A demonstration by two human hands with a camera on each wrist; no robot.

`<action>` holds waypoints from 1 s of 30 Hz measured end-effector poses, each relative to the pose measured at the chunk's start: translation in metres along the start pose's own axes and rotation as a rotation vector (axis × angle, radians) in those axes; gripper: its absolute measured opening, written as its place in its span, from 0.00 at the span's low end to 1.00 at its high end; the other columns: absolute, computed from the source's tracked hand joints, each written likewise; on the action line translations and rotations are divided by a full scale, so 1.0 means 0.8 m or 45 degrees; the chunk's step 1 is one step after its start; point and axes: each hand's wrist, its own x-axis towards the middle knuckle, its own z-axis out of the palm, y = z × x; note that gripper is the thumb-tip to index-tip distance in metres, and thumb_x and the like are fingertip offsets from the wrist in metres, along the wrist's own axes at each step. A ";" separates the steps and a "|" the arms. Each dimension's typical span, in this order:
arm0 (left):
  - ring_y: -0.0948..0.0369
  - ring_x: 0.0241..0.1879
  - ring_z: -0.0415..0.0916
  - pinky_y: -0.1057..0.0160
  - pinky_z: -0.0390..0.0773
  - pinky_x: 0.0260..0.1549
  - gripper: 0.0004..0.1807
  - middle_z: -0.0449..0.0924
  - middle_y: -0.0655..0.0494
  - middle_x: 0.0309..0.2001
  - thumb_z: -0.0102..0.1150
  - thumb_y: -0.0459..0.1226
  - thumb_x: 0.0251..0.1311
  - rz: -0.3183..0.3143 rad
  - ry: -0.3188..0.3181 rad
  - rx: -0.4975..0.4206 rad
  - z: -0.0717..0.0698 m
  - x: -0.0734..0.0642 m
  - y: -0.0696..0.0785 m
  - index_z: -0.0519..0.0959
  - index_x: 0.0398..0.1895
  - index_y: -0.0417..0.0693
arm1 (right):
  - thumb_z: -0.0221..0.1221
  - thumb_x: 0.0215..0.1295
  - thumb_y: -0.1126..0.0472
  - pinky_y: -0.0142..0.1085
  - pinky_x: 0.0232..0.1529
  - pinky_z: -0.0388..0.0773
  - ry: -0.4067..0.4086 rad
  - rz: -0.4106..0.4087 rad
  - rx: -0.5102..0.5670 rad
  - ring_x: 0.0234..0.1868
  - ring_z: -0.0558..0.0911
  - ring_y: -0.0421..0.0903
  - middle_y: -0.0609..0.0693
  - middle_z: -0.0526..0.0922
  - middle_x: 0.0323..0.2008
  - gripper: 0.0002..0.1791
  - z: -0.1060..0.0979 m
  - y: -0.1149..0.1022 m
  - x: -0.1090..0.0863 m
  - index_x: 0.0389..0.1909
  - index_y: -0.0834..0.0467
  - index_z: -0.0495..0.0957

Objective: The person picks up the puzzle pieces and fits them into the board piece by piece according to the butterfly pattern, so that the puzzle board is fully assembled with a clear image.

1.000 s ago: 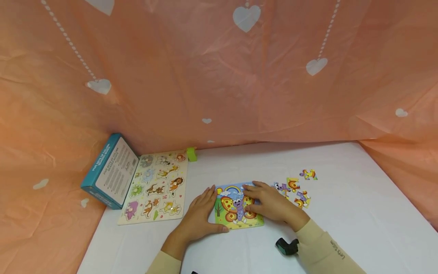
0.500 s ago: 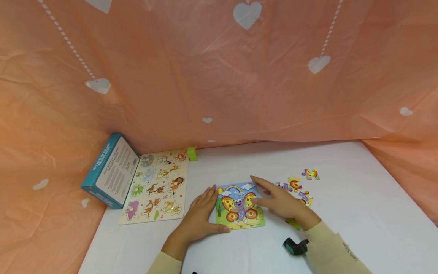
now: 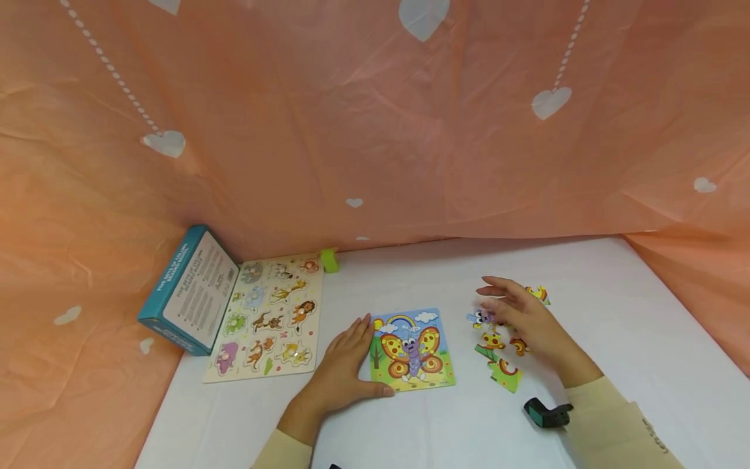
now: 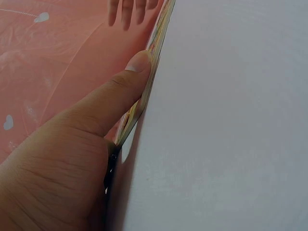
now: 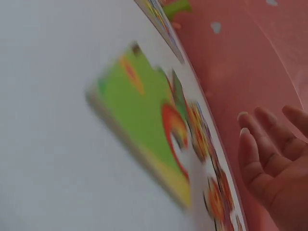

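Observation:
A square butterfly puzzle (image 3: 413, 355) lies flat in the middle of the white table. My left hand (image 3: 334, 378) rests along its left side with fingers extended, the thumb at the lower left corner; in the left wrist view that thumb (image 4: 115, 96) lies against the puzzle's edge. To the right, several loose puzzle pieces are spread out, among them a green one (image 3: 506, 376) closest to me. Above the farther pieces is my right hand (image 3: 527, 319), fingers loosely bent and holding nothing, partly covering them. In the right wrist view the green piece appears large and blurred.
At the left lies an animal peg puzzle board (image 3: 272, 326), with a blue and white box (image 3: 196, 296) propped up beside it. A small green object (image 3: 329, 260) sits at the board's far right corner. Pink sheeting with hearts (image 3: 375, 130) hangs behind the table.
My right hand has lifted off the butterfly puzzle and moved right over the loose pieces, uncovering the puzzle picture. The left hand has stayed at the puzzle's left side.

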 end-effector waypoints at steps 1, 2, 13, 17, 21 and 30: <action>0.51 0.86 0.37 0.41 0.43 0.81 0.72 0.41 0.51 0.88 0.75 0.72 0.51 0.000 -0.004 0.004 0.000 0.000 0.000 0.54 0.87 0.38 | 0.53 0.88 0.55 0.34 0.48 0.83 0.026 -0.007 0.009 0.60 0.83 0.55 0.62 0.77 0.69 0.29 -0.008 0.001 -0.003 0.82 0.61 0.65; 0.51 0.86 0.37 0.42 0.43 0.81 0.72 0.41 0.51 0.88 0.75 0.72 0.51 0.002 -0.006 0.009 0.000 0.000 0.000 0.54 0.87 0.38 | 0.52 0.89 0.55 0.34 0.51 0.83 0.051 -0.014 0.031 0.59 0.84 0.53 0.60 0.78 0.69 0.28 -0.015 0.003 -0.006 0.82 0.60 0.65; 0.51 0.86 0.36 0.42 0.43 0.81 0.72 0.40 0.51 0.88 0.75 0.72 0.51 -0.003 -0.006 0.005 0.000 0.001 -0.001 0.53 0.87 0.38 | 0.47 0.91 0.54 0.28 0.51 0.83 0.394 -0.135 0.336 0.58 0.84 0.42 0.46 0.87 0.57 0.17 -0.075 0.039 -0.020 0.69 0.48 0.77; 0.53 0.86 0.35 0.44 0.42 0.81 0.72 0.40 0.53 0.88 0.75 0.72 0.51 -0.011 -0.011 0.010 0.000 0.001 -0.001 0.53 0.88 0.40 | 0.49 0.90 0.54 0.25 0.50 0.82 0.506 -0.110 0.310 0.56 0.83 0.40 0.43 0.87 0.54 0.19 -0.089 0.047 -0.023 0.71 0.55 0.76; 0.51 0.86 0.37 0.42 0.44 0.81 0.72 0.41 0.51 0.88 0.75 0.71 0.52 -0.002 -0.004 0.008 -0.002 0.001 0.000 0.54 0.87 0.38 | 0.53 0.88 0.48 0.22 0.48 0.76 0.586 0.079 -0.139 0.52 0.80 0.39 0.46 0.84 0.54 0.33 -0.098 0.052 -0.022 0.78 0.67 0.67; 0.53 0.86 0.36 0.43 0.42 0.81 0.72 0.40 0.53 0.88 0.74 0.72 0.51 -0.011 -0.009 0.011 -0.001 0.000 0.001 0.53 0.87 0.39 | 0.66 0.79 0.49 0.69 0.63 0.71 0.381 0.156 -0.677 0.67 0.70 0.74 0.76 0.72 0.68 0.43 -0.096 0.060 -0.013 0.79 0.74 0.63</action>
